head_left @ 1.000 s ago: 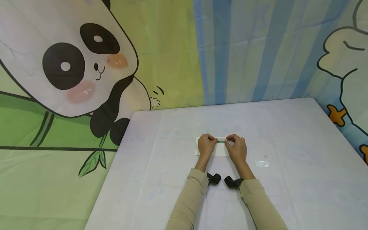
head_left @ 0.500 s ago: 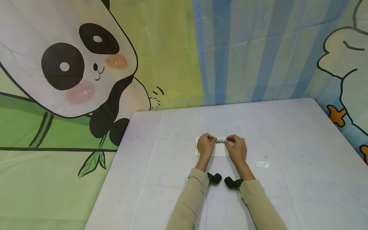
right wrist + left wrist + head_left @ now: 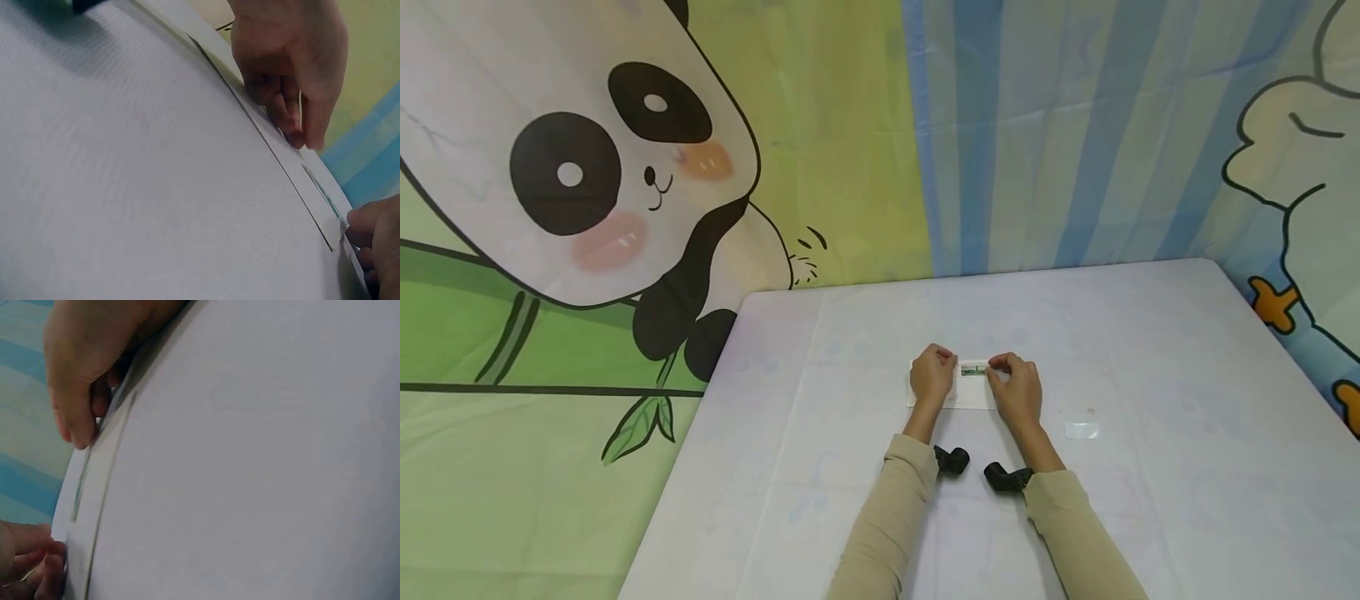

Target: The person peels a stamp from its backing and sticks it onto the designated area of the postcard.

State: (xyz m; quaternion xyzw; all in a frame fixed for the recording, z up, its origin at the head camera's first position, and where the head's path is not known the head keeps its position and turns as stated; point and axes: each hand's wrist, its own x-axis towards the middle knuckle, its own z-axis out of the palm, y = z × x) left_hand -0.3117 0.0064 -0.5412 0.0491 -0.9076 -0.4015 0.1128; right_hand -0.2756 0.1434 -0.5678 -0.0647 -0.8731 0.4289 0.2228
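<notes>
Both my hands, left hand (image 3: pixel 934 377) and right hand (image 3: pixel 1017 388), pinch the small green strip (image 3: pixel 973 370) flat on the white card (image 3: pixel 972 400) mid-table; uneven pull could skew or crease it.

The tabletop (image 3: pixel 865 467) wears a matt, finely woven pale cloth, on it a flat white paper card (image 3: pixel 973 398) and a glossy clear plastic scrap (image 3: pixel 1081 430).

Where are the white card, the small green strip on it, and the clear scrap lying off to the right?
white card (image 3: pixel 970 400), head view, bare near edge between the hands.
green strip (image 3: pixel 973 370), head view, middle of the strip between the fingertips.
clear scrap (image 3: pixel 1081 430), head view, centre of the piece on the table.
</notes>
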